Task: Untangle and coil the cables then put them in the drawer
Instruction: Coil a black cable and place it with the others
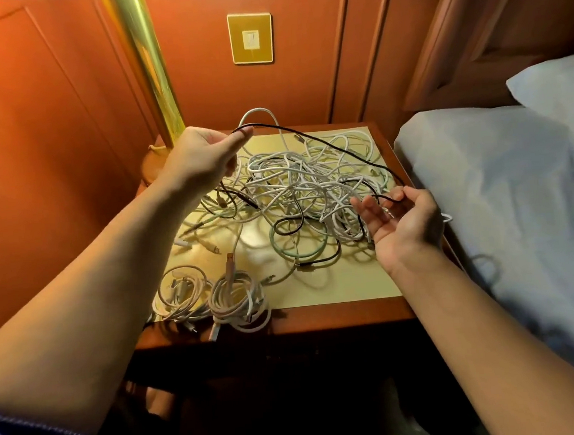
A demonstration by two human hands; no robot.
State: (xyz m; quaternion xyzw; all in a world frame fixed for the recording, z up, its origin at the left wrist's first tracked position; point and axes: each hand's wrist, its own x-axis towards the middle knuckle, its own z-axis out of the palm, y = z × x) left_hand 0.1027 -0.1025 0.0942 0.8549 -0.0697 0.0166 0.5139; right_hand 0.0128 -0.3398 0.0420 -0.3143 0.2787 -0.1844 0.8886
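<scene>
Lamp pole (144, 57) cut off at top edge. Bed (517, 199) cut off at right edge. Nightstand (321, 317) front lost in shadow; drawer indiscernible. Individual strands within cable tangle (310, 181) untraceable. Connector types too small.

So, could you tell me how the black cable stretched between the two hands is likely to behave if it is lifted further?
The black cable probably stays floppy: it sags between the left hand and the right hand. It looks thin, so likely light. Its far end loops into the tangled pile, so lifting may drag other cables along.
</scene>
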